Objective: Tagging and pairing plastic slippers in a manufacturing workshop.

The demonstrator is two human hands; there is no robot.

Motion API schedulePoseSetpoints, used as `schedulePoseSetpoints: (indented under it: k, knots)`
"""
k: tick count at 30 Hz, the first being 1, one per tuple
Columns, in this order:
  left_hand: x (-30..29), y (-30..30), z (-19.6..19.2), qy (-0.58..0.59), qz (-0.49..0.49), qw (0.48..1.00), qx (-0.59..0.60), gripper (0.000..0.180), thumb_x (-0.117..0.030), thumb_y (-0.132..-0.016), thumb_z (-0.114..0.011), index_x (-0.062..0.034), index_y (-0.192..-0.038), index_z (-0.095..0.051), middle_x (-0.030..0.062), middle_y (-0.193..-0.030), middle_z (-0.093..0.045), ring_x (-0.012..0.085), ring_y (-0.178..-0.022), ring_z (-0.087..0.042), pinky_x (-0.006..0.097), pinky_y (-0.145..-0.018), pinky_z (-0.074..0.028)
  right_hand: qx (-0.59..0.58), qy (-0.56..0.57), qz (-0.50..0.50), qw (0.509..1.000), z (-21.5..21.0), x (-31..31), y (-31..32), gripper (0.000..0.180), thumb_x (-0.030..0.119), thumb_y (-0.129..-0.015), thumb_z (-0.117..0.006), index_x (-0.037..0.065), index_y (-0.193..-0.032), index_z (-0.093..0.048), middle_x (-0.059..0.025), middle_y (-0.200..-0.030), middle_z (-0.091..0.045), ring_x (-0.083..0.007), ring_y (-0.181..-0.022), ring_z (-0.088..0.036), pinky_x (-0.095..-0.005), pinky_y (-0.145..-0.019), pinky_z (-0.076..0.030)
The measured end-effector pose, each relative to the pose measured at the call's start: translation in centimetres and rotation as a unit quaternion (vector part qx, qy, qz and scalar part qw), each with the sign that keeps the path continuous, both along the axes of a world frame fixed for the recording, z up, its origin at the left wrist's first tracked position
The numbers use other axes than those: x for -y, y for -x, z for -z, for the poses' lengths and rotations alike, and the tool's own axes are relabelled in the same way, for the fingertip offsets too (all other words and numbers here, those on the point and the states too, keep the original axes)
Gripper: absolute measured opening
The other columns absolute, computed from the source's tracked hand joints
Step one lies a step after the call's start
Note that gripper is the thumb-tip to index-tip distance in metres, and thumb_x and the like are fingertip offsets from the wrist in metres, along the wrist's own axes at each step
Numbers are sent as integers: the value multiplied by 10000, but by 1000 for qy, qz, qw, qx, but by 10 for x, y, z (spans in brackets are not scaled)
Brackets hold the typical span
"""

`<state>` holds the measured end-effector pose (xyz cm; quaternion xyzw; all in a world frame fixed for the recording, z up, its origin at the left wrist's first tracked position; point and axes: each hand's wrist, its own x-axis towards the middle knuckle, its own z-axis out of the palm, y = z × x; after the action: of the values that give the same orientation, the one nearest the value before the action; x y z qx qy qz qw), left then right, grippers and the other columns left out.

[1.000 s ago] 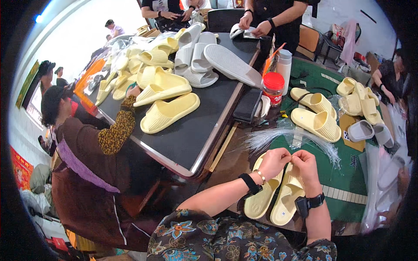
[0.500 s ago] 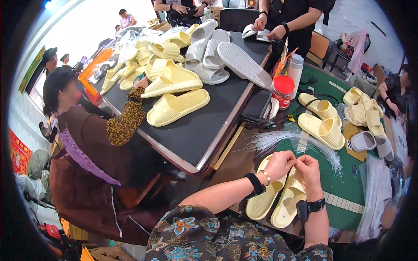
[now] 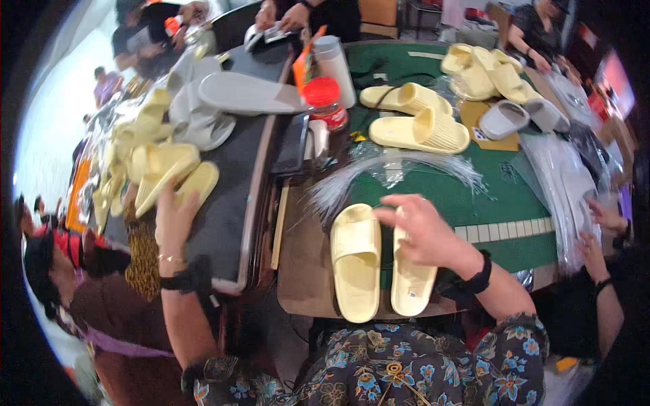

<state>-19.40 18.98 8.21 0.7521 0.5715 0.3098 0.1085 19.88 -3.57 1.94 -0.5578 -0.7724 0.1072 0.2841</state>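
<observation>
Two pale yellow slippers lie side by side at the table's front edge, the left slipper (image 3: 357, 277) fully visible. My right hand (image 3: 428, 230) hovers over the front of the right slipper (image 3: 412, 294), hiding its strap. Its fingers are loosely bent and apart, with nothing seen in them. On the black table to the left, my left hand (image 3: 175, 220) reaches the near end of another yellow slipper (image 3: 203, 181). Thumb and fingers straddle that end, but blur hides whether they grip it. More yellow slippers (image 3: 162, 162) lie just beyond.
A bundle of clear plastic strips (image 3: 406, 162) lies beyond the pair. Past it are more yellow slippers (image 3: 420, 132), grey slippers (image 3: 504, 120), a red-lidded jar (image 3: 325, 101) and a white bottle (image 3: 334, 68). A person in brown (image 3: 108, 298) sits at left; another person's hand (image 3: 592, 254) is at right.
My hands were together over the right slipper's strap. My left hand has swung left to the slippers on the black table; my right stays over the pair. The view has turned right.
</observation>
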Motion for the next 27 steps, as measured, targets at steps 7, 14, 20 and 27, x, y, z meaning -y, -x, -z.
schedulePoseSetpoints:
  k: [7,14,20,27]
  knots:
    - [-50,46,41,-6,-153,973,-174,805,-311,-805,-700,32,-1432,-329,261,-1427,-405,412,-1276,-431,419,-1063,-358,207,23,-122,970,26,1,21,586,110,-818,-594,249,-1375,-475,-205,-1438,-390,-381,-1253,-459,-489,-890,-444]
    - [-74,94,59,-50,-195,966,-161,827,35,-739,-569,-15,-1485,-214,271,-1455,-301,428,-1248,-434,451,-1020,-414,293,-74,-99,948,39,15,15,596,144,-907,-467,320,-1459,-324,-222,-1422,-401,-237,-766,-625,-381,-675,-501]
    - [-80,86,65,-126,-179,950,-223,834,174,-728,-431,-37,-1498,-193,283,-1474,-270,422,-1231,-468,435,-995,-450,321,-109,-165,926,42,16,22,520,144,-827,-541,187,-1345,-522,-207,-1350,-472,-223,-720,-613,-356,-611,-496]
    - [-81,92,54,-90,-182,934,-294,838,157,-741,-471,-66,-1503,-203,308,-1476,-251,433,-1136,-547,449,-921,-495,310,-56,-86,945,18,18,-16,184,183,-763,-588,22,-798,-669,-217,-1225,-558,-257,-858,-625,-375,-734,-508]
